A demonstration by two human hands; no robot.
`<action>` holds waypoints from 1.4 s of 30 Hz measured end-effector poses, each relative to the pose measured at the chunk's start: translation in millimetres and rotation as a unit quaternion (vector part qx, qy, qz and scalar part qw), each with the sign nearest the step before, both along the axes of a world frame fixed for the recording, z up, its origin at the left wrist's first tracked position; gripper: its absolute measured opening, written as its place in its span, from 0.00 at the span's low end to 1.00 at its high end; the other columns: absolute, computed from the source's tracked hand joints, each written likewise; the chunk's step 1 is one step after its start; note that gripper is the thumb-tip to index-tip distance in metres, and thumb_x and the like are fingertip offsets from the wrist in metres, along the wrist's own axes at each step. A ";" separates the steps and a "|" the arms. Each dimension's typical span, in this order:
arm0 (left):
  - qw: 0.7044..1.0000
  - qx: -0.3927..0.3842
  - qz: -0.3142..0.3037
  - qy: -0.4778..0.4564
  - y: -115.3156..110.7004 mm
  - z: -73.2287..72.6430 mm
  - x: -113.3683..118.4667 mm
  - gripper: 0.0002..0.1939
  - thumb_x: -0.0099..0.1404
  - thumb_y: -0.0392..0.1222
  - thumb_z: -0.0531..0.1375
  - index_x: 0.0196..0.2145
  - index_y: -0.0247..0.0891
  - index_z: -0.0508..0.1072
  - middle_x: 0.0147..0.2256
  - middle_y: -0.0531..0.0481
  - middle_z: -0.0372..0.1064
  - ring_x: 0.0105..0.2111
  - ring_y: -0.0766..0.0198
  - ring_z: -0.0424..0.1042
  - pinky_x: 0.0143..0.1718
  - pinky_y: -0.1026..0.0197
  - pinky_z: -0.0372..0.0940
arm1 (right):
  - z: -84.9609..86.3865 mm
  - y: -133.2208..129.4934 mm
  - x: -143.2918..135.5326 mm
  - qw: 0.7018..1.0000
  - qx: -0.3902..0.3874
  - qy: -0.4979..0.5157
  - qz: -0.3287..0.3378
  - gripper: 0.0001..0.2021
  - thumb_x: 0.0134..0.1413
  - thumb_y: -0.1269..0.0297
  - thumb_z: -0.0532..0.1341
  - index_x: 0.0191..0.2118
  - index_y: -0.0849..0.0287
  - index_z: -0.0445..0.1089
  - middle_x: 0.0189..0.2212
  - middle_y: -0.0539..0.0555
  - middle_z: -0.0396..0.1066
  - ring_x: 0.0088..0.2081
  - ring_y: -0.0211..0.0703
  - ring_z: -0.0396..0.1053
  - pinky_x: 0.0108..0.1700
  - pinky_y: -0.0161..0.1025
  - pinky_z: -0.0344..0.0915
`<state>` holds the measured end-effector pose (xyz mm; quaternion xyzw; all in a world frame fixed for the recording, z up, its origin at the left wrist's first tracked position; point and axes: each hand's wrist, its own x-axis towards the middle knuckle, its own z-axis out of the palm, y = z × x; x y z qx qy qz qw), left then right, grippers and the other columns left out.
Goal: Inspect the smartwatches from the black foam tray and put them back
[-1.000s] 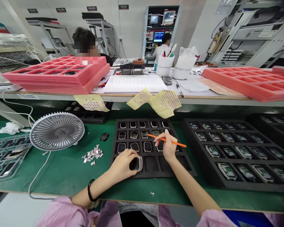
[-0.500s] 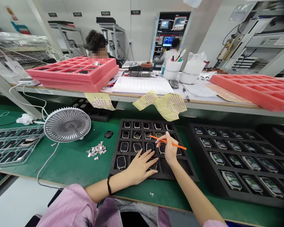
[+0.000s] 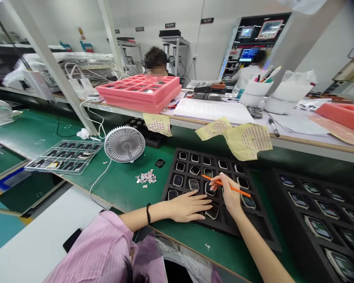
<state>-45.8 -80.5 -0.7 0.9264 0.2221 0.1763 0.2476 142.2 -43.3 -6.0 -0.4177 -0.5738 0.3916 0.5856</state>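
A thin orange stick [image 3: 238, 190], pointed at its left end, is pinched in my right hand [image 3: 228, 192] above a black foam tray [image 3: 259, 224]. Its tip is near a watch case [image 3: 208, 173] in the tray's second row; contact cannot be made out. Fingers spread, my left hand [image 3: 188, 206] lies flat over the tray's front left part and covers some compartments. Just right of its fingertips is another watch case [image 3: 212, 211]. Several more square watch cases with dark faces sit in the tray, one of them a turned watch case [image 3: 195, 170].
Small silvery pieces [image 3: 146, 177] lie heaped left of the tray, near a dark watch part [image 3: 159, 162]. A round fan [image 3: 124, 144] and clear trays [image 3: 76, 167] stand farther left. Another foam tray [image 3: 283, 204] of watches is at right. A shelf with pink foam trays [image 3: 159, 104] runs behind; two people are beyond.
The whole view has swung left, so the bench things appear farther right. My left hand still lies on the tray, and my right hand still holds the orange stick over it.
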 end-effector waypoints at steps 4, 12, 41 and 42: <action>0.999 0.010 0.041 -0.025 -17.7 16.6 -8.6 0.25 0.61 0.37 0.62 0.55 0.51 0.67 0.57 0.52 0.64 0.57 0.55 0.63 0.65 0.54 0.48 | 9.9 7.0 -22.7 0.992 0.051 -0.099 0.060 0.19 0.63 0.54 0.52 0.29 0.61 0.71 0.24 0.53 0.72 0.24 0.39 0.71 0.27 0.34 0.68; 0.814 0.184 0.497 -0.238 -37.2 24.1 -149.6 0.16 0.69 0.41 0.46 0.31 0.39 0.70 0.31 0.46 0.72 0.35 0.60 0.72 0.40 0.58 0.68 | 1.9 20.1 -120.8 0.747 0.266 -0.600 0.107 0.11 0.63 0.71 0.50 0.36 0.61 0.69 0.33 0.57 0.73 0.36 0.45 0.71 0.39 0.39 0.64; 0.551 -0.240 0.766 -0.230 112.1 -29.6 -312.0 0.14 0.67 0.45 0.56 0.47 0.33 0.69 0.44 0.46 0.69 0.40 0.60 0.71 0.39 0.55 0.70 | -11.0 21.8 -181.5 0.672 0.118 -0.725 0.097 0.15 0.57 0.80 0.49 0.41 0.66 0.71 0.36 0.64 0.74 0.41 0.54 0.70 0.50 0.48 0.54; 0.549 -0.236 0.768 -0.232 112.6 -29.3 -312.1 0.15 0.67 0.45 0.57 0.47 0.34 0.69 0.45 0.45 0.68 0.40 0.59 0.71 0.40 0.54 0.70 | -10.9 21.8 -181.3 0.673 0.117 -0.724 0.097 0.15 0.57 0.80 0.49 0.41 0.66 0.71 0.36 0.64 0.74 0.41 0.54 0.70 0.50 0.48 0.54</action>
